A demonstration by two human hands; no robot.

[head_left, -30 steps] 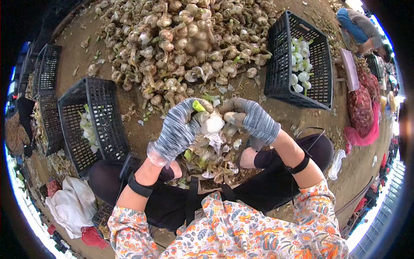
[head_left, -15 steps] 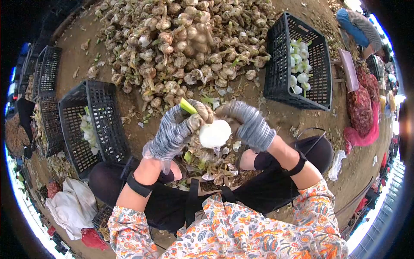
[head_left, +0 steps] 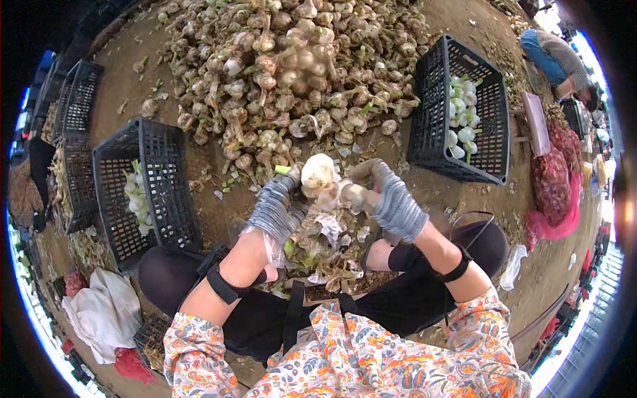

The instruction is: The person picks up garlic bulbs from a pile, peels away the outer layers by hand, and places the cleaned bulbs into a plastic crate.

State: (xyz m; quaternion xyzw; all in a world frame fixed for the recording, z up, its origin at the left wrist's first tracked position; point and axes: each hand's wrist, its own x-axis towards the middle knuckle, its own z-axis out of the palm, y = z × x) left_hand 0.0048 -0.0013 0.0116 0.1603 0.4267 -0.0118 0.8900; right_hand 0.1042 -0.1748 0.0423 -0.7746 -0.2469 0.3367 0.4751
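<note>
Grey-gloved left hand pinched white, round garlic bulb near green stem; right hand curled, grip unclear. Probably light, firm; stem best hold.

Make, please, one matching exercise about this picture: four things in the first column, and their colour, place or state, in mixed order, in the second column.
Things:
1. garlic heap
2. single garlic bulb
3. crumpled cloth
4. netting

Colour, place or state:
A. white, at the lower left of the picture, next to a piece of red material
B. bright pink, near the right side of the picture
C. brownish and unpeeled, at the top middle of the picture
D. mostly white, held in the left hand

Right pairs: 1-C, 2-D, 3-A, 4-B
</note>
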